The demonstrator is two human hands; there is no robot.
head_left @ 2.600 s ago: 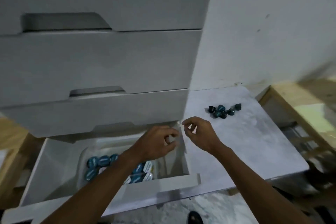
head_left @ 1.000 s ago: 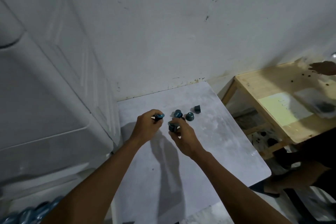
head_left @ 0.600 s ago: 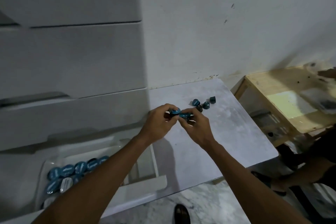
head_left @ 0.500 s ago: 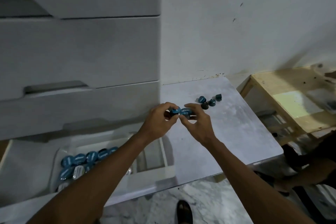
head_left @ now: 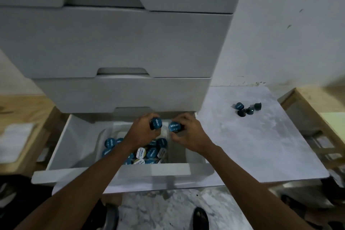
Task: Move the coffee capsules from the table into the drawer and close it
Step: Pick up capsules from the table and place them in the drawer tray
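Note:
The bottom drawer [head_left: 61, 147] of a white cabinet stands pulled out. Inside it, a tray holds several blue and white coffee capsules [head_left: 152, 152]. My left hand [head_left: 143, 132] grips one blue capsule [head_left: 156, 123] above the tray. My right hand [head_left: 188, 134] grips another blue capsule [head_left: 174, 127] just to its right, also over the drawer. Several dark blue capsules [head_left: 247, 109] lie in a small cluster on the grey table [head_left: 261, 145] at the right, near the wall.
Closed white drawers [head_left: 115, 43] stack above the open one. A wooden table [head_left: 317, 110] stands at the right of the grey table, and a wooden surface [head_left: 22, 117] with a white sheet lies at the left. My shoes show on the marble floor [head_left: 168, 211] below.
Both hands picked a capsule each from the cluster on the table and carried them left, from above the table to above the open drawer's tray.

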